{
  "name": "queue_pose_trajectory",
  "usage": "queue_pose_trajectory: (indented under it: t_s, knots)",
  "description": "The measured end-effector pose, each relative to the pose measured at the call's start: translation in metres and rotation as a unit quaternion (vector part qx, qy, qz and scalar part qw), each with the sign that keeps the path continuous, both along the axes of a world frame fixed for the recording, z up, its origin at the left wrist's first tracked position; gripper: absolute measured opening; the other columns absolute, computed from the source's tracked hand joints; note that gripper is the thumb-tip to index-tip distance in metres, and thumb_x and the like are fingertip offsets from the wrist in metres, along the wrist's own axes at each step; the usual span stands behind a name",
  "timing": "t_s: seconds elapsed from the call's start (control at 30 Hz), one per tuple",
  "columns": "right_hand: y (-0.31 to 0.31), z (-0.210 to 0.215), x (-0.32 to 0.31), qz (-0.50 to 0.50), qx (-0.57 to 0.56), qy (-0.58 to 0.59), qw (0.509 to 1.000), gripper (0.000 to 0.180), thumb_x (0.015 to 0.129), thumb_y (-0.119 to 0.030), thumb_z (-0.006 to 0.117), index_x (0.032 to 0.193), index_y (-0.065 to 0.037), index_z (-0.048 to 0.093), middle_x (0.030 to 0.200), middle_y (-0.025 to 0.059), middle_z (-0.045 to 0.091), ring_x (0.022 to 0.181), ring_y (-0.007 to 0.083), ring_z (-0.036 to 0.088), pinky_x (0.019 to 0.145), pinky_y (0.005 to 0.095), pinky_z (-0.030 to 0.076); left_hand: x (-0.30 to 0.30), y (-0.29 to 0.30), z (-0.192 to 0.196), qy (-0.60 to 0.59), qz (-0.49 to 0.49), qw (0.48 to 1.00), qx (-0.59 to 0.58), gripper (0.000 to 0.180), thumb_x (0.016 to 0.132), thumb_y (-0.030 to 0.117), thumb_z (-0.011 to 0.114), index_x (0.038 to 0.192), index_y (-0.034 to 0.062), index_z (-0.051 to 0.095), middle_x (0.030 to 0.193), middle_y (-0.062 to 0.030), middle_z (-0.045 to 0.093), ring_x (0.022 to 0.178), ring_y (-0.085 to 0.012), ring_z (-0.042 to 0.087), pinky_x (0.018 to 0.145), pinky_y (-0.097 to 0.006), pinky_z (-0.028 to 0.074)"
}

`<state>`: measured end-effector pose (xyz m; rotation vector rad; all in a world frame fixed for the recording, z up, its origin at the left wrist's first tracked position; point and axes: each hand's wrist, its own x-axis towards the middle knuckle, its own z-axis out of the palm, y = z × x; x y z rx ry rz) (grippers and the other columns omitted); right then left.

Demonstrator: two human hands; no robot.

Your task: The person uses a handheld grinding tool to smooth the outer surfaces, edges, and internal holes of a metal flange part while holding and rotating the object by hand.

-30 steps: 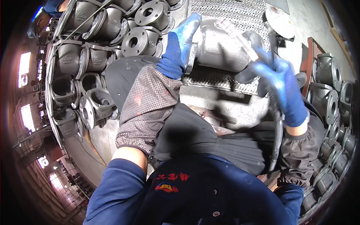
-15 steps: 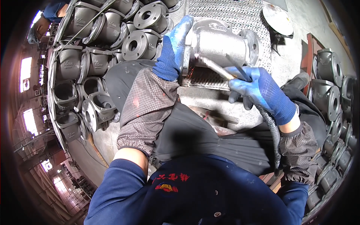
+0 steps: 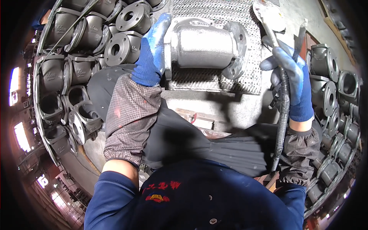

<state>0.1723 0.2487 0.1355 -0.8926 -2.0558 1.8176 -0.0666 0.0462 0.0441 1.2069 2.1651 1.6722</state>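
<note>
A grey cast-metal flanged valve body (image 3: 203, 48) lies on its side on a patterned metal grating (image 3: 214, 81). My left hand (image 3: 152, 51), in a blue coated glove, grips the flange at its left end. To the right, apart from the casting, my gloved right hand (image 3: 293, 74) holds a thin rod-like tool (image 3: 270, 33). A ribbed flexible hose (image 3: 283, 111) runs from under the hand toward my body. A dark narrow bar (image 3: 298, 44) also sticks up from this hand; how it is held is partly hidden.
Similar valve bodies (image 3: 82, 69) are stacked on the left, and more (image 3: 324, 92) stand along the right. A round white disc-shaped top (image 3: 268, 15) stands beyond the grating. My legs (image 3: 184, 134) lie spread before the grating, with a flat piece (image 3: 203, 122) on the floor between them.
My right hand has drawn the tool away from the casting's left end, moving right and turning its tip upward. The small sparks there are gone. My left hand keeps its grip; the whole view has shifted.
</note>
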Motion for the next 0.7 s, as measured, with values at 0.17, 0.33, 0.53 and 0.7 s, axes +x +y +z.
queue_pose_trajectory:
  t_s: [0.17,0.33,0.53,0.7]
  knots:
    - [0.009,-0.012,0.008,-0.070,-0.117,0.013,0.991,0.048,0.089,-0.026,0.054,0.119,0.011,0.051,0.075,0.0137,0.066,0.047,0.0065,0.052,0.043,0.0150,0.040,0.004,0.001,0.015,0.031,-0.041,0.997,-0.059,0.037,0.097,0.014,0.040,0.129,-0.0023,0.045,0.132,-0.0138,0.049,0.121,-0.0224,0.047,0.105,-0.034,0.036]
    - [0.001,-0.014,0.010,-0.078,-0.171,0.020,0.982,0.041,0.088,-0.017,0.055,0.118,0.010,0.051,0.078,0.0146,0.066,0.053,0.0096,0.057,0.044,0.0171,0.043,-0.003,-0.011,0.015,-0.075,-0.072,0.994,-0.015,0.044,0.093,0.012,0.048,0.133,-0.0035,0.037,0.131,-0.0190,0.047,0.118,-0.0287,0.051,0.100,-0.038,0.042]
    - [-0.006,-0.066,0.000,-0.144,-0.264,0.017,0.953,0.038,0.086,-0.011,0.058,0.118,0.009,0.050,0.083,0.0160,0.067,0.050,0.0089,0.057,0.042,0.0170,0.044,-0.001,-0.017,0.016,0.264,-0.050,0.959,-0.085,0.063,0.085,0.019,0.063,0.133,-0.0080,0.034,0.127,-0.0252,0.048,0.117,-0.0333,0.051,0.100,-0.039,0.040]
    - [-0.021,-0.104,-0.019,-0.159,-0.225,0.014,0.961,0.036,0.083,-0.016,0.063,0.109,0.008,0.056,0.076,0.0057,0.058,0.064,0.0105,0.059,0.050,0.0209,0.047,0.006,0.003,0.034,0.148,-0.023,0.980,-0.132,0.040,0.090,0.009,0.051,0.126,-0.0068,0.045,0.127,-0.0185,0.051,0.119,-0.0276,0.049,0.101,-0.035,0.039]
